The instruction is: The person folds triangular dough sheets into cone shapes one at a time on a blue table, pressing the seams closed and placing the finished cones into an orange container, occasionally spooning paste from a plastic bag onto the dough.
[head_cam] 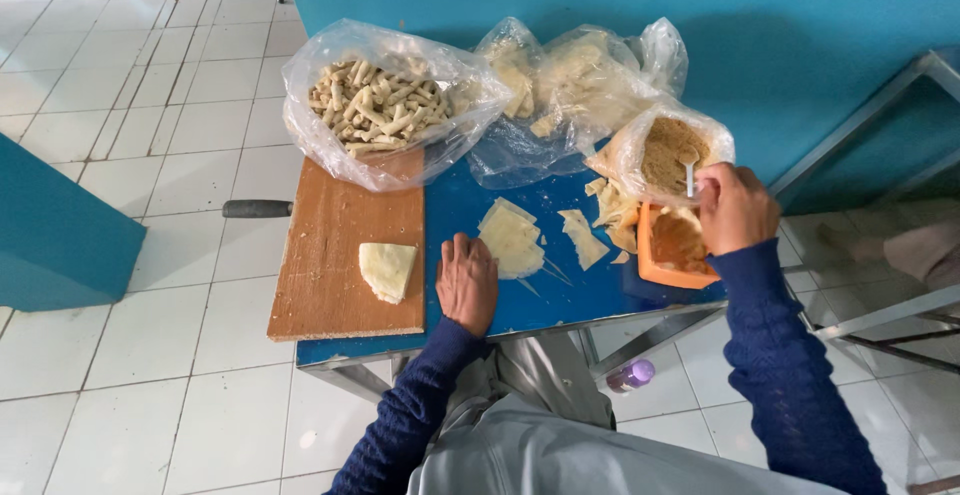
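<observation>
Count: one wooden board [330, 255], one orange tub [655, 255], one spoon [689, 177], two hands, probably four plastic bags, overlapping.

table top [560, 300]: was bright blue
rectangular wooden board [330, 255]: was plain brown
folded wrapper sheet [386, 270]: was pale cream
small plastic tub [662, 260]: was orange
clear plastic bag of rolled sticks [380, 105]: sticks were beige
knit sleeves [790, 355]: were dark navy
floor tiles [130, 115]: were white

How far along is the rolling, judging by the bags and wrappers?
Done: a clear bag is piled with finished rolls. In hand: right hand holds a spoon in the filling bag; one wrapper waits on the wooden board; left hand rests flat. Left: stacked wrappers.
</observation>
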Motion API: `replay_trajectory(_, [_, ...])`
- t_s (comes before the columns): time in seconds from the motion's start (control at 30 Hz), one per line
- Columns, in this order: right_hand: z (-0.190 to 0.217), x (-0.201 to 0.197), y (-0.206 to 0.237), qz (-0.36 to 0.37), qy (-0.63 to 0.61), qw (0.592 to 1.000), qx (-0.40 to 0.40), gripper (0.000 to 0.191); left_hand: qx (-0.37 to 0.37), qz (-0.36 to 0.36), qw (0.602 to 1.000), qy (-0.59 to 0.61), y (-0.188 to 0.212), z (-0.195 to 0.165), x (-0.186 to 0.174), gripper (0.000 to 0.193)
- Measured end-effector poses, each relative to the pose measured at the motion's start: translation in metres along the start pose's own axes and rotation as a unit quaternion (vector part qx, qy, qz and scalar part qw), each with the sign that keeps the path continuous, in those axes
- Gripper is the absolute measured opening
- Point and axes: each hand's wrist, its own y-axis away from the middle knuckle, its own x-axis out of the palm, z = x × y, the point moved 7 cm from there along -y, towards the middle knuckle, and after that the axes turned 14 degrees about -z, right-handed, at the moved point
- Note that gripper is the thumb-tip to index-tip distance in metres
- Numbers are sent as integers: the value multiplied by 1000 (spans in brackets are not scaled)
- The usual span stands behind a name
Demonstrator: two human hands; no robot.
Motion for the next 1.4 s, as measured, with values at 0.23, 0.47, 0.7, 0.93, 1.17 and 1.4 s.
replay_trajectory(0.23, [-18,42,3,48,42,998,25,28,41,0,999,-7,2,-10,-2,13])
replay_trajectory(0.47, [-16,47,-13,56,140,989,-7,28,67,-2,998,13,2,-14,0,13])
replay_trajectory(0.7, [-20,22,-13,3,197,980,-38,12,24,13,991,129,2,-13,-9,24])
replay_trajectory(0.93, [-30,13,14,-36,74,996,25,15,5,21,988,154,4,-11,-9,28])
replay_trajectory(1.17, [-37,20,13,-48,-11,996,78,15,4,11,984,175,2,-11,-13,30])
replay_trajectory(1.4, [-49,19,23,-23,-136,980,140,17,-12,20,984,177,2,-10,-15,31])
